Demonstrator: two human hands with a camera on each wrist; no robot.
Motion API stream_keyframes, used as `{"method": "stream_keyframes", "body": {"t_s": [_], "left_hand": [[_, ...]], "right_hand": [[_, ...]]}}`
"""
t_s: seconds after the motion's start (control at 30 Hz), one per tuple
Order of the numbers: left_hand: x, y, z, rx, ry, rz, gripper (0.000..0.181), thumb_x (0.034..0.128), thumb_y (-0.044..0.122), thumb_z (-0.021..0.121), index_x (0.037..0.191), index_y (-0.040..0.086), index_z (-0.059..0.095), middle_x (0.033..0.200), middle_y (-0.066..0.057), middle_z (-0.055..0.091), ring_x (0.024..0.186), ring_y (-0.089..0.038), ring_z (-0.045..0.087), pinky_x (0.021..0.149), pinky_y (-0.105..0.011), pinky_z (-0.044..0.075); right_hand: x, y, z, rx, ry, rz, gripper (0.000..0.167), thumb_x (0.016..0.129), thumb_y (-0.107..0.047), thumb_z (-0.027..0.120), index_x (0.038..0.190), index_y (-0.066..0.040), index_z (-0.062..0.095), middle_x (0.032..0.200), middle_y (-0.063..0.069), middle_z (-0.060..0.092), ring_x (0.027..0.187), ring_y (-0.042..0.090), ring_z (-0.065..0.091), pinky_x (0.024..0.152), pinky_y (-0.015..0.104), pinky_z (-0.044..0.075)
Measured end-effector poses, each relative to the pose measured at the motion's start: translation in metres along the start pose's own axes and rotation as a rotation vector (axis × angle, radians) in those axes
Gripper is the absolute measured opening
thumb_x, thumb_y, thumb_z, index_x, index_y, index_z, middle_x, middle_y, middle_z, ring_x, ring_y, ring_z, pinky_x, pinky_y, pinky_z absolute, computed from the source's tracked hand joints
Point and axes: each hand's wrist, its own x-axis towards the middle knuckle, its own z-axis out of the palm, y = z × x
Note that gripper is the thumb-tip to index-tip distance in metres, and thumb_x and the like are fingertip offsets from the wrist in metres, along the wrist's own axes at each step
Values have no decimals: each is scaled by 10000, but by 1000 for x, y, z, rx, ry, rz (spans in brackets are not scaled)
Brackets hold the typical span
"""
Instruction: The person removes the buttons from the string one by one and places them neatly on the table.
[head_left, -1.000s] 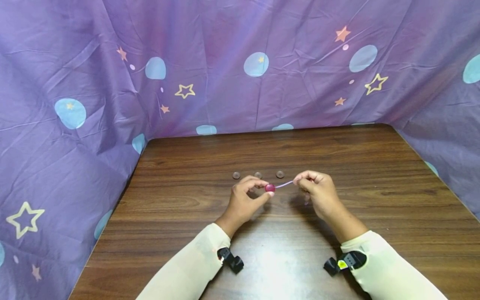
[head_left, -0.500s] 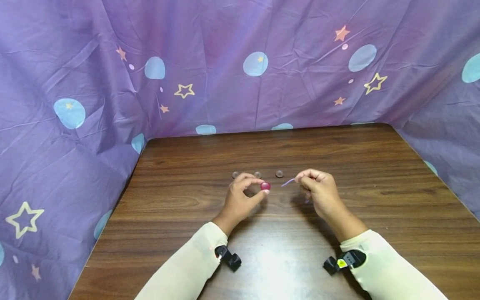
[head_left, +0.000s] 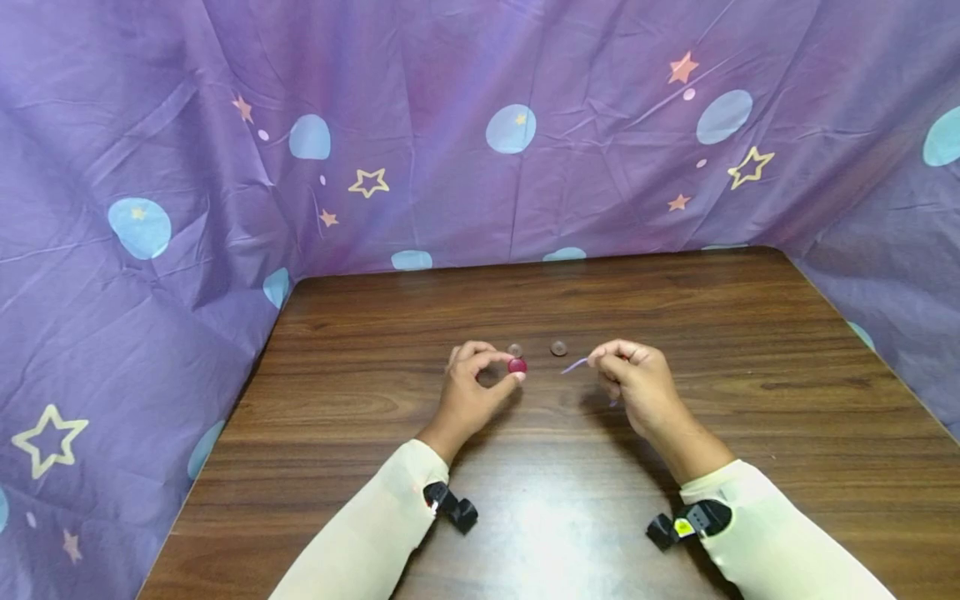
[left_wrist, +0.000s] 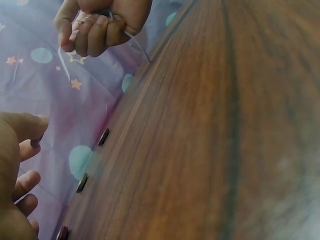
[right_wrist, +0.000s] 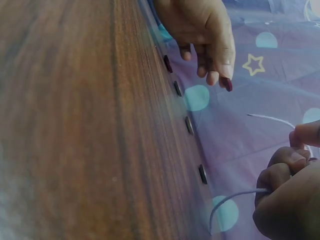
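Between thumb and forefinger, my left hand pinches a round magenta button, seen edge-on in the right wrist view. My right hand grips a thin lavender cord. The cord's free tip points toward the button, with a gap between them. In the right wrist view, another length of the cord hangs below the curled fingers. A small red bit shows among the right fingers, too hidden to identify. Behind the left hand lie a brown button and another brown button.
The wooden table runs back to a purple patterned curtain. In the right wrist view several buttons stand in a row on the table, one of them a dark reddish button. A black wrist camera sits on each sleeve.
My left hand has moved left with the magenta button, parting it from the cord's tip. It now covers the leftmost brown button. My right hand stays nearly still, holding the cord.
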Motion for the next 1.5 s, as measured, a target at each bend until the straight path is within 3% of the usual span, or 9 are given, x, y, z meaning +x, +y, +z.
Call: {"method": "stream_keyframes", "body": {"t_s": [0.23, 0.4, 0.8, 1.5], "left_hand": [[2, -5, -3, 56, -15, -76, 252, 860, 279, 923, 1078, 168, 862, 1274, -112, 682, 1231, -293, 544, 1072, -538, 336], [3, -7, -6, 48, -73, -117, 256, 864, 285, 929, 1084, 172, 863, 1325, -140, 649, 1266, -308, 509, 1105, -577, 307], [3, -11, -4, 101, -136, -145, 242, 863, 308, 928, 1068, 195, 867, 1243, -35, 678, 1286, -297, 515, 1088, -560, 320], [4, -14, -1, 158, -192, -160, 279, 863, 314, 926, 1106, 193, 863, 1293, -61, 706, 1312, -333, 543, 1149, -575, 287]], "right_hand": [[-1, -1, -1, -29, -12, 26, 398, 988, 76, 547, 768, -191, 744, 587, -74, 504, 503, 54, 427, 462, 212, 358], [-1, 0, -1, -37, -25, 33, 394, 994, 71, 551, 771, -189, 744, 589, -71, 495, 504, 58, 426, 469, 218, 362], [0, 1, -1, -29, -53, 29, 382, 998, 74, 561, 782, -177, 750, 595, -75, 491, 504, 57, 417, 468, 225, 333], [0, 1, -1, -22, -82, 37, 357, 1019, 50, 583, 800, -174, 753, 623, -74, 504, 518, 56, 431, 483, 226, 345]]}}
